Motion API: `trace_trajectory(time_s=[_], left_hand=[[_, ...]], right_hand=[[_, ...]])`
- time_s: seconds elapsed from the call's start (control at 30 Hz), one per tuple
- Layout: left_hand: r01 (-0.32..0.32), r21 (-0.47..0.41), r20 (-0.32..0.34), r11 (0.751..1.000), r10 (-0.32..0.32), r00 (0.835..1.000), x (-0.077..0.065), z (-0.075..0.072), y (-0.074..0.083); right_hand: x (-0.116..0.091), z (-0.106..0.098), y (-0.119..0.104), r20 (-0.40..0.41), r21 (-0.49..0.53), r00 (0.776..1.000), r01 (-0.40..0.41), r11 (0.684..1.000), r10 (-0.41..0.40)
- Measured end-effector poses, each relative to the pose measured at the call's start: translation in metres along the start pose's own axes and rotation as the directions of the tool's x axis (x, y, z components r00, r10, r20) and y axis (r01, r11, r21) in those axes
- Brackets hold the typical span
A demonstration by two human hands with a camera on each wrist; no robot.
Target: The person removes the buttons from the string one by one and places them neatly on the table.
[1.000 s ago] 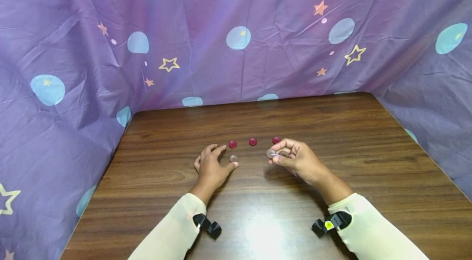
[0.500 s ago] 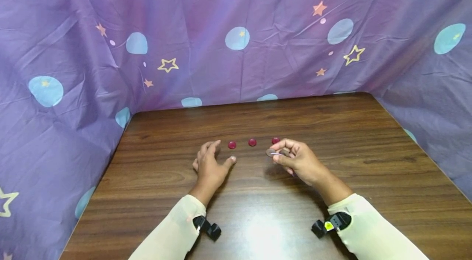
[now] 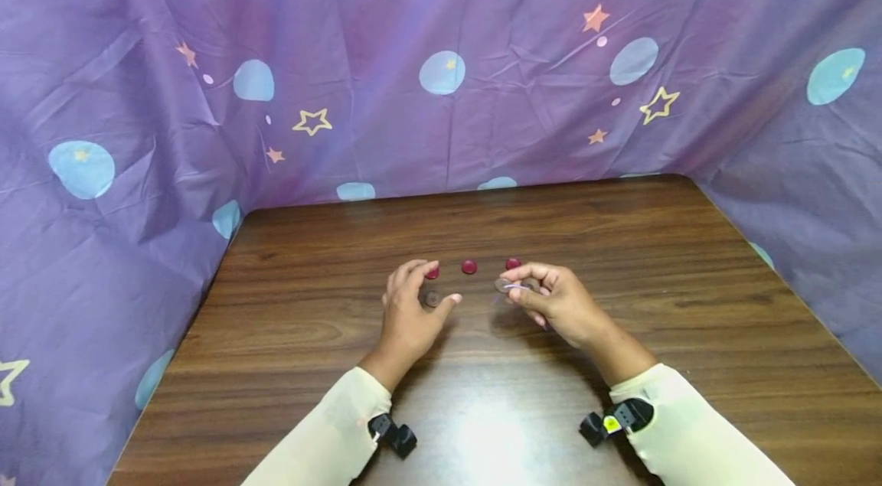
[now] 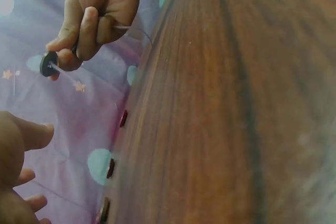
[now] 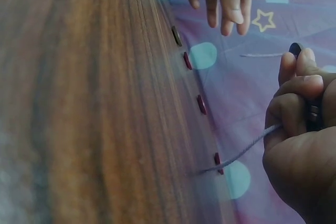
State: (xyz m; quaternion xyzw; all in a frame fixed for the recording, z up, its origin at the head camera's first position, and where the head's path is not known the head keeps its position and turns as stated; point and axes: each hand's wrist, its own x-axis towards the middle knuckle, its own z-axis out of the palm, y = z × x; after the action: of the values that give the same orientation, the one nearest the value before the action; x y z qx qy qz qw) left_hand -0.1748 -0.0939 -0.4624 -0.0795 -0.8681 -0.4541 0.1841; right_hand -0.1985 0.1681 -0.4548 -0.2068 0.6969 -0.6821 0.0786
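Observation:
My right hand (image 3: 560, 304) pinches a dark round button (image 3: 502, 285) between thumb and fingertips, above the table. A pale string (image 5: 262, 55) runs through that button, and its other end (image 5: 236, 157) hangs from the curled fingers. Another dark button (image 5: 314, 114) shows inside the same hand, partly hidden. My left hand (image 3: 406, 315) hovers with thumb and fingers spread and holds nothing. Between them, in the head view, a brown button (image 3: 432, 299) lies on the table. The left fingertips overlap the leftmost red button (image 3: 432, 272) in that view.
Two more red buttons, one in the middle (image 3: 469, 266) and one at the right (image 3: 513, 263), continue the row on the brown wooden table (image 3: 592, 226). A purple patterned cloth (image 3: 386, 27) hangs behind the table and along its sides.
My left hand first drew back slightly leftward, then shifted right, its thumb passing over the brown button and leaving it on the table. The right hand has barely moved, still pinching its button.

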Motion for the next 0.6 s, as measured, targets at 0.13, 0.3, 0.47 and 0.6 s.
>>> trace_trajectory(time_s=[0.13, 0.3, 0.47, 0.6], left_hand=[[-0.032, -0.030, 0.008, 0.999, 0.032, 0.999, 0.001, 0.002, 0.007], [-0.047, -0.070, 0.045, 0.996, 0.050, 0.998, -0.001, 0.005, 0.016], [-0.043, -0.159, 0.084, 0.986, 0.057, 0.995, 0.000, 0.010, 0.022], [-0.048, -0.231, 0.120, 0.972, 0.077, 0.990, 0.002, 0.012, 0.027]], right_hand=[[-0.001, -0.001, -0.001, -0.018, -0.033, 1.000, -0.025, 0.999, 0.024], [-0.002, 0.000, -0.001, -0.043, -0.062, 0.999, -0.029, 0.998, 0.026], [-0.001, 0.000, -0.001, -0.067, -0.044, 0.998, 0.010, 0.999, -0.013], [-0.001, 0.001, -0.002, -0.067, -0.047, 0.998, 0.017, 0.999, -0.021]])
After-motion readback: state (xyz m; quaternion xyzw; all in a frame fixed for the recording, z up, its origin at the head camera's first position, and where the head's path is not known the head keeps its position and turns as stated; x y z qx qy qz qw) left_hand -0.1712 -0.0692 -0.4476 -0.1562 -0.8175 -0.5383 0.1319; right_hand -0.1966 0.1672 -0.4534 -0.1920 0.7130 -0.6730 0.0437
